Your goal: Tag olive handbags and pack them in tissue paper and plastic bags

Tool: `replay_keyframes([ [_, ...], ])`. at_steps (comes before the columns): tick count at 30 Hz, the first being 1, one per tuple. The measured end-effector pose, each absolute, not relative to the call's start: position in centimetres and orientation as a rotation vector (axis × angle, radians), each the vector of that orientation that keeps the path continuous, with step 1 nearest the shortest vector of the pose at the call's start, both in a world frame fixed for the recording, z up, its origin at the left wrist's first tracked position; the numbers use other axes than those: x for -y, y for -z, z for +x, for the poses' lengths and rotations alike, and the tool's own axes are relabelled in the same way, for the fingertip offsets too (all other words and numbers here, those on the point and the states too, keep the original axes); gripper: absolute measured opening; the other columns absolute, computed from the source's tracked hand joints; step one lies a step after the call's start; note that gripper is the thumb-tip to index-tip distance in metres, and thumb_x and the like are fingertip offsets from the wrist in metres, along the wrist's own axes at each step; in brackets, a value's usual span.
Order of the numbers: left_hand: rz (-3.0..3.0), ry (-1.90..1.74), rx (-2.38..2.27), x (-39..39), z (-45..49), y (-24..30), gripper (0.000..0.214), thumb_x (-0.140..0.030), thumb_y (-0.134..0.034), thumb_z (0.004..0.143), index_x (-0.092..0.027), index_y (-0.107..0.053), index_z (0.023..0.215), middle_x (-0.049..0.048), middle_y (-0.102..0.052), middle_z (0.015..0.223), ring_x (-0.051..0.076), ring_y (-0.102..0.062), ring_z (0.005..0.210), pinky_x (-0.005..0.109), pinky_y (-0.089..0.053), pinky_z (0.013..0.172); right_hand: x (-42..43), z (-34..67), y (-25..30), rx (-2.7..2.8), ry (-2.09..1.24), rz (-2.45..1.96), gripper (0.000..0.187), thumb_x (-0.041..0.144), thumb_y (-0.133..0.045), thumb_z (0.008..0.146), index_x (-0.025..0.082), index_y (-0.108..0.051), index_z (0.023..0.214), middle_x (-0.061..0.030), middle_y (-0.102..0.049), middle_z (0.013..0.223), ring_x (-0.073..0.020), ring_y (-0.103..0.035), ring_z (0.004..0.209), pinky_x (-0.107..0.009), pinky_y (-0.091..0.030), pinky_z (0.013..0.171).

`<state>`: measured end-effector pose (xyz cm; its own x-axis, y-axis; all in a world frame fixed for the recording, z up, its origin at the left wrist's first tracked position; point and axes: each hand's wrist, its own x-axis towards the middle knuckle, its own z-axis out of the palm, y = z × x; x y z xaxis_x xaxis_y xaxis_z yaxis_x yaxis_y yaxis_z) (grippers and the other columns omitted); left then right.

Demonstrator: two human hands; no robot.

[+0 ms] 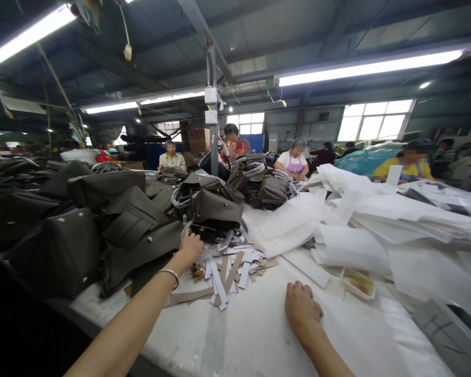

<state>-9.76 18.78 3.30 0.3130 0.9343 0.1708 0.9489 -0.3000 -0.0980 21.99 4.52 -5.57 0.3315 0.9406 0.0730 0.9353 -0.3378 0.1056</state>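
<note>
My left hand reaches forward to a dark olive handbag in the heap; its fingers curl at the bag's lower edge, and what they grip is hidden. A silver bangle sits on that wrist. My right hand rests as a loose fist, knuckles up, on the white table cover, with nothing showing in it. Between the hands lies a pile of white and brown paper strips.
A big heap of dark olive handbags fills the left side. Stacks of white fabric sheets cover the right. A small tray lies by the sheets. Several other people sit working at the far end, by a steel post.
</note>
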Motion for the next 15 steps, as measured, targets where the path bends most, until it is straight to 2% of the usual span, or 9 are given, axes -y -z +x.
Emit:
replay_keyframes([
  [3,-2.405,0.223,1.738,-19.7,-9.8,-4.5,0.028,-0.036,-0.06,0.094,-0.016,-0.062,0.114,0.0077,-0.064,0.115,0.021,-0.063,0.1,0.043,-0.053,0.089,-4.3,22.2,5.8,-1.812,-0.215,2.507,0.051,-0.005,-0.025,0.089,0.013,-0.069,0.11,-0.0183,-0.064,0.109,-0.0344,-0.06,0.105,-0.053,-0.059,0.063],
  [6,-2.346,0.426,1.752,-20.7,-9.5,-6.6,0.028,-0.037,-0.06,0.094,-0.016,-0.062,0.112,0.0077,-0.064,0.115,0.021,-0.063,0.101,0.044,-0.052,0.09,-4.2,22.4,6.1,-1.84,-0.221,2.514,0.051,-0.005,-0.026,0.089,0.014,-0.069,0.108,-0.0185,-0.064,0.107,-0.0335,-0.06,0.103,-0.051,-0.059,0.061],
  [12,-2.039,1.066,1.82,-23.8,-7.4,-14.1,0.023,-0.033,-0.052,0.097,-0.015,-0.061,0.109,0.0091,-0.061,0.117,0.026,-0.054,0.115,0.052,-0.038,0.103,-4.4,22.8,7.0,-1.89,-0.272,2.54,0.038,0.002,-0.037,0.087,0.016,-0.069,0.101,-0.018,-0.064,0.102,-0.0317,-0.059,0.1,-0.045,-0.058,0.062],
  [15,-1.91,1.426,1.816,-25.6,-6.2,-18.5,0.022,-0.033,-0.054,0.097,-0.015,-0.061,0.109,0.0085,-0.061,0.117,0.025,-0.056,0.112,0.05,-0.044,0.099,-4.6,23.0,7.7,-1.91,-0.27,2.586,0.026,0.012,-0.046,0.087,0.019,-0.07,0.096,-0.0171,-0.064,0.1,-0.033,-0.059,0.099,-0.045,-0.057,0.061],
])
